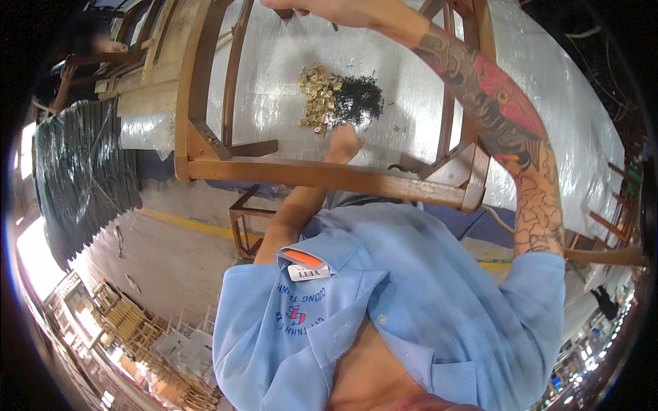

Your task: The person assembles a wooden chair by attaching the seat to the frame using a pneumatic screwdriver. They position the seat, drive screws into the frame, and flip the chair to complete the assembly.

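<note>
Here wooden chair frame [322,175] fronts brass fittings [319,96], black screws [358,99].

A wooden chair frame [322,175] lies on the plastic-covered desk [404,75]. The left hand [343,145] reaches through the frame, just beside 2 touching piles: brass fittings [319,96] and black screws [358,99]. The tattooed right hand [308,7] closes its grip on a frame rail at the desk's far edge.

Black corrugated sheets [82,171] at left; perhaps stacked chair frames [181,349] below.
</note>
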{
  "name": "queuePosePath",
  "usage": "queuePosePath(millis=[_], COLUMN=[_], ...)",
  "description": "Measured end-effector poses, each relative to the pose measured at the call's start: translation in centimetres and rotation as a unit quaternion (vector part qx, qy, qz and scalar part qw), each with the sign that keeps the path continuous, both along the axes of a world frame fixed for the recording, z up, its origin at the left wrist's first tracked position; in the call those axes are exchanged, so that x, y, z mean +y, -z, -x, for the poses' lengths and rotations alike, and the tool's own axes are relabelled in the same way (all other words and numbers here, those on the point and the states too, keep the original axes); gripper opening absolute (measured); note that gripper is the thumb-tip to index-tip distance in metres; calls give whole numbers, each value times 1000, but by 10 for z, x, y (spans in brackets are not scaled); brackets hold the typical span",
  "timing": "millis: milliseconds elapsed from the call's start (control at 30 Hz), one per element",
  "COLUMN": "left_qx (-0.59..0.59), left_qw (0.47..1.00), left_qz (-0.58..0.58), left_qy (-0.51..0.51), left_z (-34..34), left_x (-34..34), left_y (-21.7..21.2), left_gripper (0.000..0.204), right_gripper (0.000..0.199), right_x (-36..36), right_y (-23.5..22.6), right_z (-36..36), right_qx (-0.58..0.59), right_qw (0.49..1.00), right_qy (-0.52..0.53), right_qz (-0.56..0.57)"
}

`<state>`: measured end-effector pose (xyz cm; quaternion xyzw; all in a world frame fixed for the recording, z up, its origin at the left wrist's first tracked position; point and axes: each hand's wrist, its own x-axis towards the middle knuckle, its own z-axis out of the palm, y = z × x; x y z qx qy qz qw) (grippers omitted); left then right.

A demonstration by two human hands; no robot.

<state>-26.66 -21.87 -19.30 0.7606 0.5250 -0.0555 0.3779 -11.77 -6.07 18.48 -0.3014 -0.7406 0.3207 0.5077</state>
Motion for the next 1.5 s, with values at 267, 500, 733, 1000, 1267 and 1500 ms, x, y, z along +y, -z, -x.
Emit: queuePosePath(millis=[267, 500, 733, 1000, 1267, 1500], left_qx=[-28, -286, -238, -795, -808, -834], left_qw=[998, 866, 934, 280, 258, 254], left_qz=[-41, 244, -267, 426, 389, 361], left_qy=[-40, -330, -26, -330, -359, -332], left_z=[-43, -42, -8, -29, -41, -36], left_x=[-5, 28, 103, 146, 143, 138], left_y=[-11, -27, -95, -146, -190, -188], left_gripper=[25, 18, 11, 25, 24, 22], right_gripper=[25, 19, 14, 19, 15, 17], right_x=[10, 12, -8, -11, -16, -16], right_y=[5, -2, -20, -15, -16, -16], right_z=[-10, -18, -20, -15, -14, -8], right_qx=[45, 119, 186, 181, 168, 207], right_qw=[996, 992, 976, 983, 986, 978], right_qy=[-6, 11, 33, 1, 16, 4], right_qz=[-75, -33, 110, 30, 10, 34])
